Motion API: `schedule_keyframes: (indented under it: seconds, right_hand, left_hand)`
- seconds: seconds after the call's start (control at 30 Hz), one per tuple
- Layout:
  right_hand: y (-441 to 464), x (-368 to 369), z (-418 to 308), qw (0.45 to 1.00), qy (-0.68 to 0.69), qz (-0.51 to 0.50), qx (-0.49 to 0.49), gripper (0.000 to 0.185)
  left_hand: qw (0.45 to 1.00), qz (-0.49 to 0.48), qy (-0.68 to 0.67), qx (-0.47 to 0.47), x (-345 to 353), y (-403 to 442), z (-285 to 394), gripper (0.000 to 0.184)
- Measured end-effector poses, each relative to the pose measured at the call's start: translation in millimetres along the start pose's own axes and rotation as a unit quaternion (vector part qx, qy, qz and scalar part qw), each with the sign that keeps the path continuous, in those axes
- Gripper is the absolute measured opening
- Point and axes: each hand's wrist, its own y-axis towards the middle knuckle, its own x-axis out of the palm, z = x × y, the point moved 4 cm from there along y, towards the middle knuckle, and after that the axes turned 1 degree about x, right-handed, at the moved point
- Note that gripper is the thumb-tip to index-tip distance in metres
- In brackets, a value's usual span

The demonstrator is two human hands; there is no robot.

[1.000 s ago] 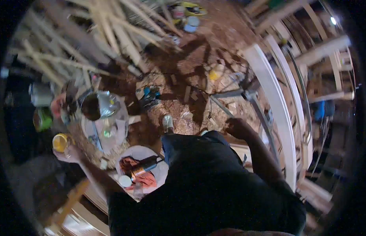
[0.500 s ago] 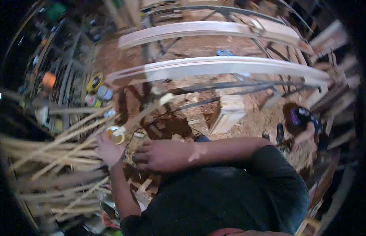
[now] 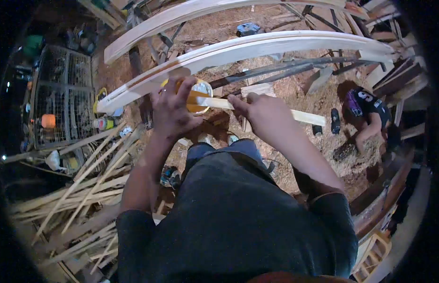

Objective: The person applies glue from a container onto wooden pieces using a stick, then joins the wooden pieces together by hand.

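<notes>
My left hand [image 3: 174,107] is closed round the side of a small round tub [image 3: 208,89] with a yellow rim, its inside part white and part yellow-orange. A flat, pale wooden stick [image 3: 310,118] reaches leftward into the mouth of the tub. Gripping that stick partway along is my right hand [image 3: 266,113], and the free end sticks out to the right. Just beyond both hands runs a long pale timber beam [image 3: 257,49]. What the tub contains cannot be made out clearly.
A second beam [image 3: 182,18] lies farther back. Thin wooden strips [image 3: 82,184] are piled at left, near a wire cage [image 3: 64,94]. Another person [image 3: 370,111] is low down at right, near a black tool [image 3: 335,121]. Wood shavings cover the ground.
My left hand has brought the tub up and to the right, in front of my body. My right hand has moved over and taken hold of the stick. The view has shifted too.
</notes>
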Motion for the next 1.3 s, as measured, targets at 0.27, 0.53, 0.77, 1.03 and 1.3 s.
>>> schedule_keyframes:
  seconds: [0.27,0.53,0.77,1.03,1.3]
  right_hand:
    - [-4.2,-80.1,-12.3,0.983,-0.091,0.099,0.124,0.031]
    - [70.1,-65.6,-28.0,0.986,0.057,-0.001,0.155,0.016]
    - [141.3,-67.1,-36.8,0.971,0.116,-0.049,0.205,0.018]
    - [174.1,-83.9,-85.3,0.967,0.021,0.082,0.24,0.014]
    - [216.1,-91.4,-106.4,0.976,-0.027,0.094,0.195,0.011]
  left_hand:
    - [0.99,0.009,0.01,0.137,11.0,74.6,13.4,0.092]
    - [0.968,0.066,0.039,0.239,39.2,128.8,-59.2,0.078]
    - [0.95,0.07,-0.155,0.263,16.7,150.2,-120.9,0.077]
    - [0.939,0.011,-0.294,0.177,14.1,163.5,-177.2,0.109]
    - [0.943,-0.025,-0.314,0.111,-2.1,177.6,-195.8,0.114]
